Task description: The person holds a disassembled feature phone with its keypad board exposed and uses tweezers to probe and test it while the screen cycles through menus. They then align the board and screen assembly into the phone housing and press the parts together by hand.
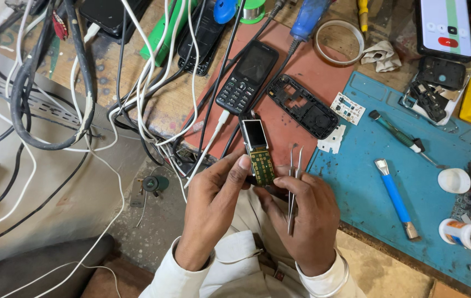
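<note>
Cables: white and black cables [81, 83] are trailing across the bench at far left.
Left hand: the left hand [213, 204] is pinching the phone board's lower end.
Phone board: the phone board [258, 150] is standing lengthwise away from the body, screen end farthest, above both hands.
Right hand: the right hand [310, 215] is gripping steel tweezers [294, 187], tips just beside the board.
Beyond: a keypad phone [246, 76] and an empty black frame [303, 106] are lying on the red mat.
Far right: screwdrivers are resting on the blue mat [357, 193].

Bright even daylight, soft shadows, sharp focus, slight wide-angle edge distortion
</note>
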Demonstrator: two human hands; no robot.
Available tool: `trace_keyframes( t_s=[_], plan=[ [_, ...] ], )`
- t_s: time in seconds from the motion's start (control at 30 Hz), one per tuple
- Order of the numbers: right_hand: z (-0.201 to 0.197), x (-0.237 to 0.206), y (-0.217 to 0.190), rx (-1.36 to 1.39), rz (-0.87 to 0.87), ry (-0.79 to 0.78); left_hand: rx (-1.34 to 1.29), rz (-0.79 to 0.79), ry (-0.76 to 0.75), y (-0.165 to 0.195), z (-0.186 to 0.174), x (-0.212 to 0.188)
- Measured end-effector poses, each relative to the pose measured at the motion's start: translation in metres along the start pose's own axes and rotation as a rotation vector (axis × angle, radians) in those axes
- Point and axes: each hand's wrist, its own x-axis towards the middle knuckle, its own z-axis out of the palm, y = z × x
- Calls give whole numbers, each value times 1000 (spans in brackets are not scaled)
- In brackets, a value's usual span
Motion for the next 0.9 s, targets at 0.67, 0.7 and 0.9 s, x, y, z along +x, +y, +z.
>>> trace_keyframes(
  t_s=[0.67, 0.7, 0.9],
  plan=[
    [-7, 6, 18, 687, 541, 305, -132, 3, 43, -13, 2, -1],
    [-9, 5, 19, 795, 559, 315, -148, 25, 30, -14, 2, -1],
    [-17, -4, 11, 938, 669, 342, -331, -3, -34, -18, 12, 0]
  ],
)
